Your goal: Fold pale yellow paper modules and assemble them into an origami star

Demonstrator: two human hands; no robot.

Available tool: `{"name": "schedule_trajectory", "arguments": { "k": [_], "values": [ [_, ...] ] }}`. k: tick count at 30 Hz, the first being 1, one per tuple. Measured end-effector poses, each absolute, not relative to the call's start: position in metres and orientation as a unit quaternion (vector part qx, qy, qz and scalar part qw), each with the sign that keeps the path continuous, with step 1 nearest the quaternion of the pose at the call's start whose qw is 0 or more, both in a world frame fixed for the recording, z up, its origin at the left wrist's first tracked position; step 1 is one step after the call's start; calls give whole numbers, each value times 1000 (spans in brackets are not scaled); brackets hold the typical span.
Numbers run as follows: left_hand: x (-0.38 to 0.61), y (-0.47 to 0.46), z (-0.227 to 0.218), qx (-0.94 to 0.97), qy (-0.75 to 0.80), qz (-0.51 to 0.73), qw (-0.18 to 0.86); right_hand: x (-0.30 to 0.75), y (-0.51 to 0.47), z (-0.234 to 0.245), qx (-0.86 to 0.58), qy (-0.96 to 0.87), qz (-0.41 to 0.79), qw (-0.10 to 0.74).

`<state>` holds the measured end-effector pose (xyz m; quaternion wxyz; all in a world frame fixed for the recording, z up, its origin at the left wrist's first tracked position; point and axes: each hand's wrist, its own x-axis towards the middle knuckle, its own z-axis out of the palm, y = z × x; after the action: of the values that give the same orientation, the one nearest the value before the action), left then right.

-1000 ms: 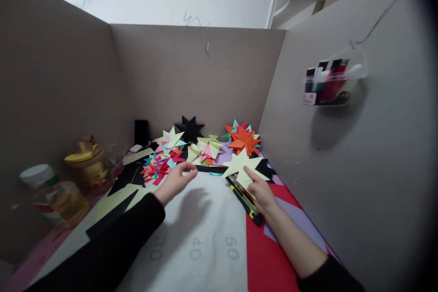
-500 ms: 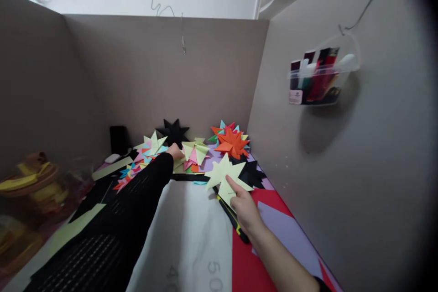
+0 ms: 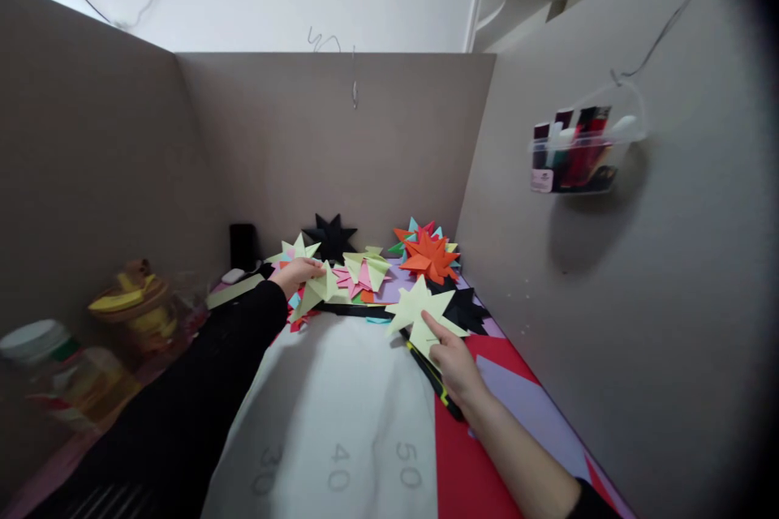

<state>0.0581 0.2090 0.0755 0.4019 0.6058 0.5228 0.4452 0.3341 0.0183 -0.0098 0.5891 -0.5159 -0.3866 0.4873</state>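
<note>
My left hand reaches to the back of the table and grips a pale yellow folded paper piece, lifted at a tilt beside a heap of coloured paper stars. My right hand pinches the lower point of a pale yellow paper star, which lies over a yellow and black utility knife. A black star leans on the back wall, and an orange star sits at the back right.
A white mat with printed numbers covers the table's middle, with red paper on its right. Grey partition walls close in three sides. Jars stand at left. A clear hanging holder with pens is on the right wall.
My left hand reached back into the star heap and now lifts a pale yellow folded piece out of it. My right hand stayed on the yellow star.
</note>
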Motion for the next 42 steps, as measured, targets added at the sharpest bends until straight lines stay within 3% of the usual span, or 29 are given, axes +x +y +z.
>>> {"name": "schedule_trajectory", "arguments": {
  "k": [6, 11, 18, 23, 33, 42],
  "values": [
    [37, 111, 89, 573, 404, 469, 537, 310, 12, 18, -512, -496, 416, 565],
    [43, 33, 73, 548, 373, 566, 491, 243, 3, 43, -474, -598, 397, 510],
    [24, 15, 37, 499, 312, 580, 564, 192, 3, 26, -431, -550, 445, 561],
    [27, 11, 26, 482, 270, 513, 656, 189, 1, 16, -464, -549, 401, 568],
    [12, 27, 23, 437, 356, 595, 573, 200, -6, 19, -410, -628, 387, 537],
    [-3, 37, 24, 417, 362, 604, 575, 206, -3, 9, -346, -688, 421, 479]
  ]
}}
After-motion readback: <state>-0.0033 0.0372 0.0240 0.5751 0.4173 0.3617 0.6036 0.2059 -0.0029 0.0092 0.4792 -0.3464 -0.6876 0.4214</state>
